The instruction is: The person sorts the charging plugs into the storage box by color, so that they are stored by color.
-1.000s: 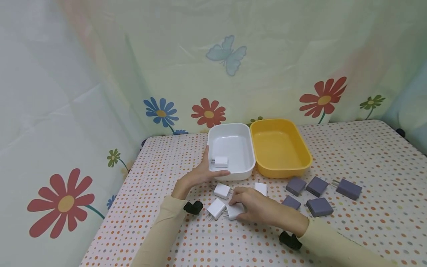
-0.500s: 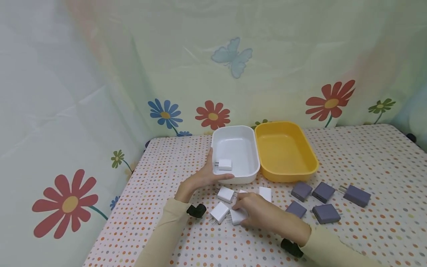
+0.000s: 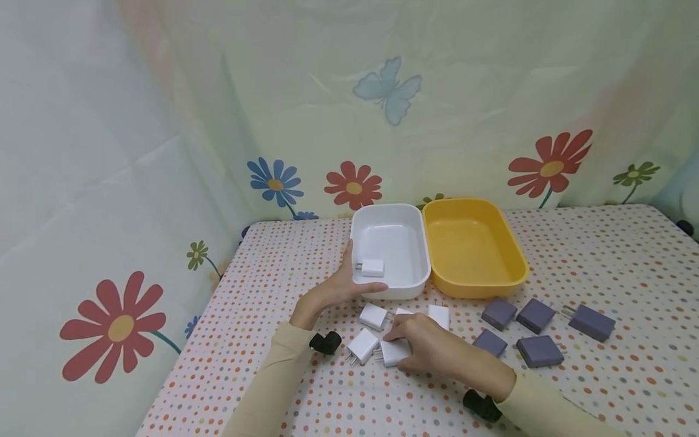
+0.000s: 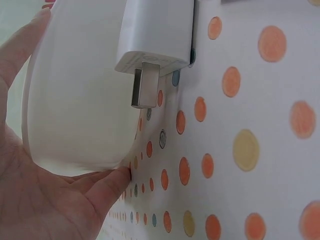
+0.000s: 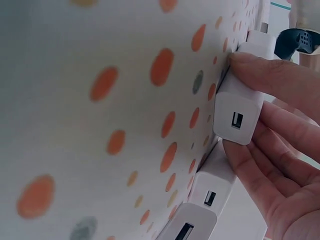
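Note:
My left hand [image 3: 340, 284] lies spread around the near left corner of the white tray [image 3: 406, 282], thumb along the front wall and fingers along the left side. One white USB charger [image 3: 373, 267] lies inside that tray. In front of it, my right hand [image 3: 428, 346] pinches another white charger [image 5: 239, 112] between thumb and fingers, low at the table. Near this hand lie more white chargers: one at upper left [image 3: 374, 317], one at lower left [image 3: 363, 346], one behind the hand [image 3: 438, 316] and one partly hidden by it [image 3: 403, 311].
A yellow tray [image 3: 480, 290] stands against the white tray's right side. Several dark purple chargers [image 3: 540, 351] lie on the dotted tablecloth [image 3: 611, 255] at the right. A flowered curtain [image 3: 306, 109] hangs behind the table.
The head view has shifted slightly, so everything sits a little further right in it. Both hands keep nearly the same places, the left at the tray and the right at the white charger.

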The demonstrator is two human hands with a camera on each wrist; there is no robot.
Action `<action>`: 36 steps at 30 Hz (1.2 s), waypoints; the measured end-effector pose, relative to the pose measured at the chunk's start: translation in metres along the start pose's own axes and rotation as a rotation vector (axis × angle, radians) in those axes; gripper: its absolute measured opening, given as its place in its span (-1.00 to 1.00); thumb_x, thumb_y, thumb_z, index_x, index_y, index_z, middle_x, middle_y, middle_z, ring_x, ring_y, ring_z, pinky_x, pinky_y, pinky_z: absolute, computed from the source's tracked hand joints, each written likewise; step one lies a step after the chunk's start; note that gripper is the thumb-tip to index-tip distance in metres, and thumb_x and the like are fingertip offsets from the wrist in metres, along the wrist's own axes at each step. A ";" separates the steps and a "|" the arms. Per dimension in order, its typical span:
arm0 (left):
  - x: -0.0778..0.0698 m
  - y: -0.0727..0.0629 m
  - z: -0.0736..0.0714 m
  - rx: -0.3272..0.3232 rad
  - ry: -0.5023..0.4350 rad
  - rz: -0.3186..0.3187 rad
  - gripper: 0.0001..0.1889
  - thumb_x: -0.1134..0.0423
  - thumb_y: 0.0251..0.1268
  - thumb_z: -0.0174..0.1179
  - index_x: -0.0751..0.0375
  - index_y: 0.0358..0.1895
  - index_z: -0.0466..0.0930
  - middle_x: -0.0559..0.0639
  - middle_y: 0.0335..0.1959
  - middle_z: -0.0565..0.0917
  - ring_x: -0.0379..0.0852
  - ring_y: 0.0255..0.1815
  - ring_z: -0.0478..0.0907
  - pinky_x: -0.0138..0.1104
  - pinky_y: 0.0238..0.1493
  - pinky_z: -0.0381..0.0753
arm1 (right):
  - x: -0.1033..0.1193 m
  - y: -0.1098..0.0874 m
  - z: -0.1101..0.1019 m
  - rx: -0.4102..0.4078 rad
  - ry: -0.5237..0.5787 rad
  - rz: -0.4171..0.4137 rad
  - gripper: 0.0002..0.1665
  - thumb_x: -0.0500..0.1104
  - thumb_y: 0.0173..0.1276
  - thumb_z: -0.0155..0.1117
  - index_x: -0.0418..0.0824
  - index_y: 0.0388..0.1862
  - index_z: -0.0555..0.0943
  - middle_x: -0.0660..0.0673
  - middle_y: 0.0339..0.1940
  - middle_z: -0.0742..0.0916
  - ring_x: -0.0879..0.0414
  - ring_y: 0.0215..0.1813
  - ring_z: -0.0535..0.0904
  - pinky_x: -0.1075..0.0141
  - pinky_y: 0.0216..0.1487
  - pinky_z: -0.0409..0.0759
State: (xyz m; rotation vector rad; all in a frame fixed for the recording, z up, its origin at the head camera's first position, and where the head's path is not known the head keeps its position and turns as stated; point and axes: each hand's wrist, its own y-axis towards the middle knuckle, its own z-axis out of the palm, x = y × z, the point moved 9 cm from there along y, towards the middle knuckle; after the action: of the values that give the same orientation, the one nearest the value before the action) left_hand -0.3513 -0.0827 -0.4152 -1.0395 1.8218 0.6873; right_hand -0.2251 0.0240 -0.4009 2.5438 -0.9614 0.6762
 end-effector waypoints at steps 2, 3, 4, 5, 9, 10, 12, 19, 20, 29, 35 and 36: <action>0.000 0.001 0.000 -0.002 -0.001 -0.001 0.34 0.11 0.23 0.51 0.00 0.69 -0.54 0.21 0.62 0.10 0.10 0.58 0.14 0.16 0.56 0.12 | -0.001 0.000 0.000 0.003 0.001 0.011 -0.55 -0.33 -0.03 0.74 -0.37 -0.11 0.81 -0.02 -0.23 0.74 0.27 -0.22 0.60 0.36 -0.22 0.66; 0.000 0.001 0.000 -0.004 -0.001 0.000 0.33 0.11 0.22 0.51 -0.01 0.69 -0.53 0.21 0.62 0.10 0.10 0.58 0.14 0.16 0.56 0.12 | -0.002 -0.001 0.000 0.005 0.001 0.021 -0.55 -0.32 -0.03 0.74 -0.36 -0.10 0.81 -0.02 -0.22 0.74 0.27 -0.22 0.60 0.35 -0.22 0.66; 0.000 0.002 0.001 -0.004 0.000 -0.001 0.33 0.11 0.22 0.51 -0.03 0.69 -0.53 0.20 0.62 0.11 0.09 0.58 0.14 0.14 0.56 0.12 | -0.003 -0.001 0.000 0.006 0.000 0.031 -0.55 -0.31 -0.02 0.74 -0.36 -0.10 0.81 -0.03 -0.22 0.74 0.27 -0.22 0.60 0.35 -0.22 0.66; -0.001 0.002 0.001 -0.004 -0.002 0.001 0.33 0.12 0.22 0.51 -0.06 0.69 -0.52 0.19 0.62 0.12 0.09 0.57 0.15 0.13 0.56 0.13 | -0.004 -0.002 0.000 0.006 0.000 0.040 -0.54 -0.31 -0.02 0.74 -0.36 -0.10 0.81 -0.03 -0.22 0.74 0.27 -0.23 0.59 0.35 -0.23 0.65; -0.004 0.006 0.005 0.000 -0.011 0.017 0.31 0.16 0.23 0.51 -0.08 0.69 -0.49 0.19 0.61 0.15 0.09 0.56 0.18 0.11 0.55 0.15 | -0.008 -0.007 -0.002 -0.001 0.019 0.073 -0.54 -0.28 0.02 0.74 -0.35 -0.08 0.81 -0.01 -0.23 0.72 0.30 -0.26 0.55 0.37 -0.29 0.61; -0.004 0.006 0.006 0.001 -0.012 0.014 0.31 0.17 0.23 0.50 -0.07 0.69 -0.49 0.18 0.61 0.15 0.09 0.55 0.18 0.11 0.55 0.15 | -0.008 -0.008 -0.003 -0.007 0.021 0.073 -0.55 -0.28 0.02 0.74 -0.35 -0.08 0.81 -0.01 -0.23 0.72 0.30 -0.26 0.55 0.37 -0.30 0.61; -0.005 0.006 0.006 0.000 -0.008 -0.003 0.32 0.17 0.23 0.50 -0.03 0.69 -0.51 0.18 0.62 0.13 0.09 0.56 0.17 0.11 0.56 0.14 | -0.008 -0.011 -0.006 -0.014 0.035 0.073 -0.56 -0.28 0.03 0.74 -0.34 -0.09 0.81 0.00 -0.22 0.73 0.30 -0.24 0.56 0.38 -0.29 0.62; 0.002 0.002 0.001 -0.023 0.028 -0.088 0.37 0.08 0.22 0.51 0.02 0.69 -0.58 0.19 0.66 0.02 0.11 0.62 0.07 0.13 0.57 0.10 | -0.009 -0.014 -0.041 -0.070 0.020 0.102 -0.54 -0.25 0.03 0.74 -0.24 -0.05 0.82 0.00 -0.11 0.75 0.24 -0.15 0.57 0.31 -0.16 0.65; 0.002 0.001 0.001 -0.025 0.028 -0.087 0.36 0.09 0.23 0.51 0.03 0.69 -0.57 0.19 0.66 0.04 0.12 0.62 0.09 0.13 0.57 0.11 | -0.009 -0.014 -0.050 -0.093 0.013 0.101 -0.55 -0.26 0.03 0.74 -0.24 -0.05 0.82 0.01 -0.12 0.75 0.23 -0.15 0.57 0.29 -0.15 0.66; 0.004 -0.004 -0.003 -0.026 0.011 -0.093 0.35 0.10 0.26 0.50 0.01 0.68 -0.60 0.16 0.67 0.01 0.10 0.63 0.06 0.11 0.58 0.09 | -0.020 0.004 -0.119 -0.296 -0.046 0.125 -0.54 -0.34 0.10 0.69 -0.36 0.01 0.77 -0.18 -0.07 0.80 -0.08 -0.05 0.71 -0.01 0.04 0.72; 0.004 -0.003 -0.001 -0.019 -0.005 -0.063 0.34 0.09 0.27 0.48 0.02 0.68 -0.59 0.17 0.66 0.01 0.10 0.62 0.07 0.13 0.57 0.11 | -0.044 0.033 -0.125 -0.284 -0.054 0.193 -0.54 -0.37 0.17 0.63 -0.46 0.05 0.74 -0.31 -0.02 0.80 -0.19 0.02 0.71 -0.07 0.13 0.68; 0.003 -0.003 0.000 -0.015 -0.006 -0.055 0.34 0.09 0.27 0.49 0.02 0.68 -0.59 0.17 0.65 0.01 0.10 0.61 0.07 0.13 0.57 0.11 | -0.049 0.038 -0.125 -0.280 -0.057 0.206 -0.55 -0.38 0.17 0.62 -0.47 0.05 0.73 -0.33 -0.02 0.80 -0.20 0.02 0.71 -0.07 0.13 0.68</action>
State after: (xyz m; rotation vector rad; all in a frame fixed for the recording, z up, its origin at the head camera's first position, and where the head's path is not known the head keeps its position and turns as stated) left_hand -0.3500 -0.0855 -0.4179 -1.0918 1.7788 0.6709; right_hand -0.3222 0.0808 -0.3185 2.2508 -1.2550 0.4853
